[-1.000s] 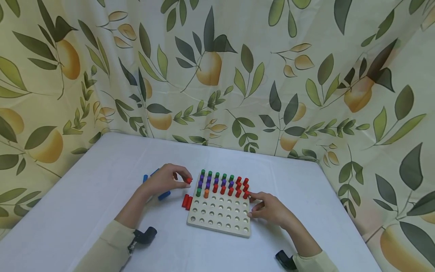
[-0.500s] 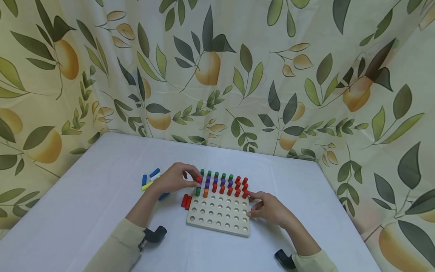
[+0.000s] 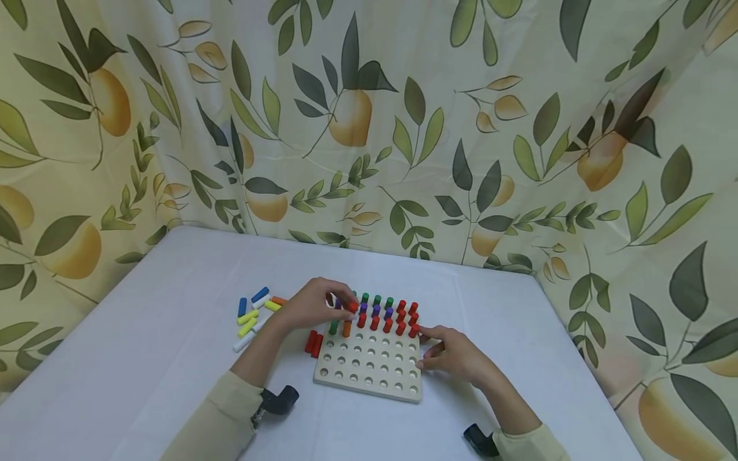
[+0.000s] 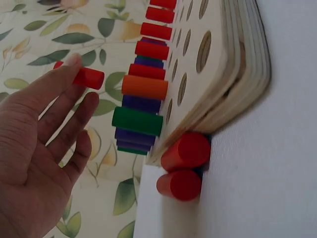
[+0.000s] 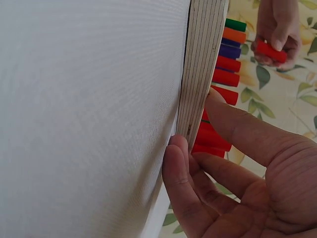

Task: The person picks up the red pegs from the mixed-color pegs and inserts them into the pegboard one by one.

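Observation:
Between thumb and fingers my left hand [image 3: 316, 303] pinches a red peg [image 4: 91, 78], held in the air over the far left part of the wooden pegboard [image 3: 369, 379]. Behind that hand some standing pegs are partly hidden. Green, purple and red pegs fill the board's far rows; a green peg [image 4: 138, 120] and an orange peg [image 3: 346, 329] stand at the left of the nearest filled row. At the board's right edge my right hand [image 3: 458, 355] grips the rim, thumb on the top edge and fingers [image 5: 177, 166] at the lower edge.
Two red pegs [image 4: 184, 185] lie against the board's left side. Loose blue, yellow [image 3: 248, 317], white [image 3: 243, 341] and orange pegs lie farther left on the white tabletop [image 3: 144, 358]. A leaf-and-fruit patterned curtain [image 3: 369, 160] hangs behind the table.
My left hand has carried the red peg rightward, from beside the board to over its pegs. More of the loose pegs at the left now show. The right hand stays at the board's edge.

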Action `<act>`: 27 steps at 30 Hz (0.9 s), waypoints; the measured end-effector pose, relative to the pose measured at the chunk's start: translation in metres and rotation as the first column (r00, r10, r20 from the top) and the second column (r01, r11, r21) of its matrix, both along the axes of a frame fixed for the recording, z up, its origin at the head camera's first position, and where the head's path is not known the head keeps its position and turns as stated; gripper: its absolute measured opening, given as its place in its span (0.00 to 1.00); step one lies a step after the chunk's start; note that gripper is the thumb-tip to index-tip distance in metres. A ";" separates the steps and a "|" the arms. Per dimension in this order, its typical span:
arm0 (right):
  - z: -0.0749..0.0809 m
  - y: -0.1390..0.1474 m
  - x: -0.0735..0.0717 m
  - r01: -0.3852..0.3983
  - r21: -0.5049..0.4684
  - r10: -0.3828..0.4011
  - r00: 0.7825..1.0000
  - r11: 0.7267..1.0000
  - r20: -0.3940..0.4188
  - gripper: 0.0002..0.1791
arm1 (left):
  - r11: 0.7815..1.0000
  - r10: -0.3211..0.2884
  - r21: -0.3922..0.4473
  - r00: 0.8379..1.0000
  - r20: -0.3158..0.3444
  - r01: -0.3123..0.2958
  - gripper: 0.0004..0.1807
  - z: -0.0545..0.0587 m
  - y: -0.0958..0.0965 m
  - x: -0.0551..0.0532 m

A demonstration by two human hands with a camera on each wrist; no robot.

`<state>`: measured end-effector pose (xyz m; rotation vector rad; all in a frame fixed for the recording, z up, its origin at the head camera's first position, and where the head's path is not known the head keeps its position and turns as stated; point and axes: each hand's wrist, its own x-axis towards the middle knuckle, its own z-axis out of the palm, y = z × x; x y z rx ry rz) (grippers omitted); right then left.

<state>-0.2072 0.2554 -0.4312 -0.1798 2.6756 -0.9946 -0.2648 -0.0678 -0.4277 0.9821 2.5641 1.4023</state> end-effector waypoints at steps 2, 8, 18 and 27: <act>0.000 0.000 0.000 0.000 -0.004 0.000 1.000 1.000 0.003 0.39 | 1.000 0.001 -0.002 1.000 0.013 -0.001 0.12 0.000 0.004 0.001; -0.002 -0.001 -0.001 0.002 -0.005 -0.002 1.000 1.000 0.002 0.38 | 1.000 0.001 -0.016 0.999 0.038 0.000 0.13 0.001 0.013 0.002; -0.001 0.000 0.001 -0.003 0.007 0.003 1.000 1.000 -0.002 0.38 | 1.000 -0.028 0.008 0.998 0.049 0.028 0.09 -0.004 0.026 -0.001; -0.003 0.001 -0.001 0.001 -0.008 -0.001 1.000 1.000 0.001 0.38 | 0.999 -0.048 0.019 0.994 0.098 0.047 0.10 -0.008 0.036 -0.001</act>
